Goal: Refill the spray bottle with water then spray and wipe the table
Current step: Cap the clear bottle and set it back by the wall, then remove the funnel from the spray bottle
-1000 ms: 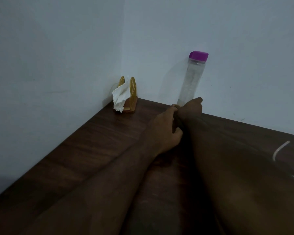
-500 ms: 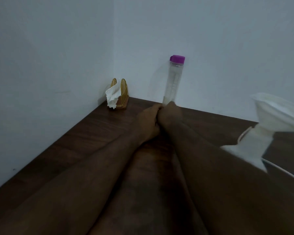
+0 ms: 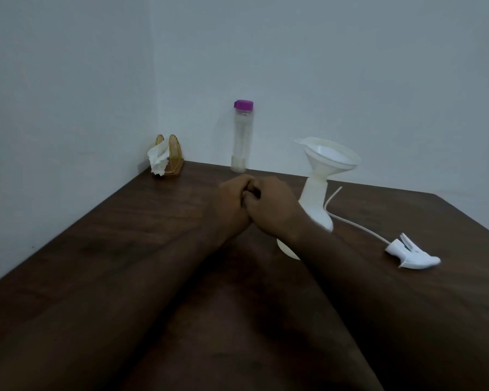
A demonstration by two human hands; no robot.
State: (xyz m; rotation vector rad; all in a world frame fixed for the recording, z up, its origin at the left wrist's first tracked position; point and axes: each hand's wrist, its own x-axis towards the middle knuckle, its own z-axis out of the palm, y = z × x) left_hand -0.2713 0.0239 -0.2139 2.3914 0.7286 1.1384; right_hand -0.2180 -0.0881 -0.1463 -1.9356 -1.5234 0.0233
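Now the left hand point(image 3: 231, 199) and right hand point(image 3: 272, 204) meet on the table point(image 3: 119, 238), fingers point(image 3: 251, 194) clenched; funnel-topped spray bottle point(image 3: 316, 206) just right of them, water bottle point(image 3: 242, 136) beyond.

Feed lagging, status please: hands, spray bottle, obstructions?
Left hand and right hand curled together mid-table, nothing seen held. Spray bottle standing, funnel in neck, spray head lying beside it. Water bottle capped by wall.

Two plain pale bluish walls point(image 3: 68, 80) meet in a corner point(image 3: 152, 108) behind the dark brown wooden table point(image 3: 110, 235), and the light in the room is dim.
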